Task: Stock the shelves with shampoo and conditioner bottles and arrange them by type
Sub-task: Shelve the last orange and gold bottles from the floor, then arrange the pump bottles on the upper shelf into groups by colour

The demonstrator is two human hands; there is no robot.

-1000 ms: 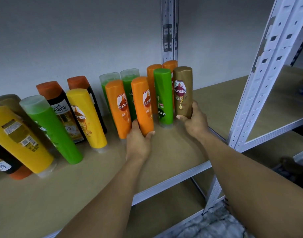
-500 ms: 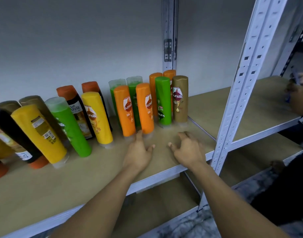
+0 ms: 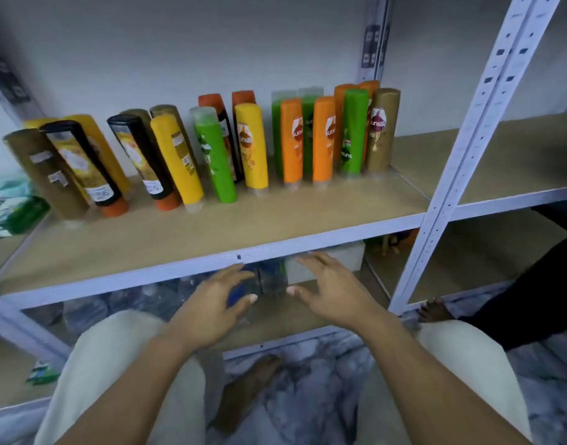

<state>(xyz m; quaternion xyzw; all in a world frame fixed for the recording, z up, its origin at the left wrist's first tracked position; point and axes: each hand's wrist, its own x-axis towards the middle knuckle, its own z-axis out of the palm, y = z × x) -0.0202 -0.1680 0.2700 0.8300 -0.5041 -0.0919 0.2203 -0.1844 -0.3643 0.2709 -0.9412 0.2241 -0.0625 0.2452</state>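
Observation:
Several shampoo and conditioner bottles stand cap-down in a row on the wooden shelf (image 3: pixel 243 226). At the right end stands a gold bottle (image 3: pixel 381 130), then a green bottle (image 3: pixel 353 133) and two orange bottles (image 3: pixel 323 139). Left of them are a yellow bottle (image 3: pixel 250 146), another green bottle (image 3: pixel 213 155), and leaning black bottles (image 3: pixel 83 162) and brown ones. My left hand (image 3: pixel 211 303) and my right hand (image 3: pixel 333 287) hover below the shelf's front edge, fingers spread, holding nothing. Between and behind them, blurred clear bottles (image 3: pixel 263 281) sit on the lower shelf.
A white perforated upright post (image 3: pixel 462 149) stands right of the bottles. Beyond it a second shelf bay (image 3: pixel 507 162) shows bare board. A white box (image 3: pixel 327 261) sits on the lower shelf. Another person's dark sleeve and hand (image 3: pixel 436 311) are at right. My knees and foot are over marbled floor.
Both hands let go of the orange and gold bottles, pulled back off the shelf, and now sit lower, in front of the lower shelf. The view has backed away and tilted down.

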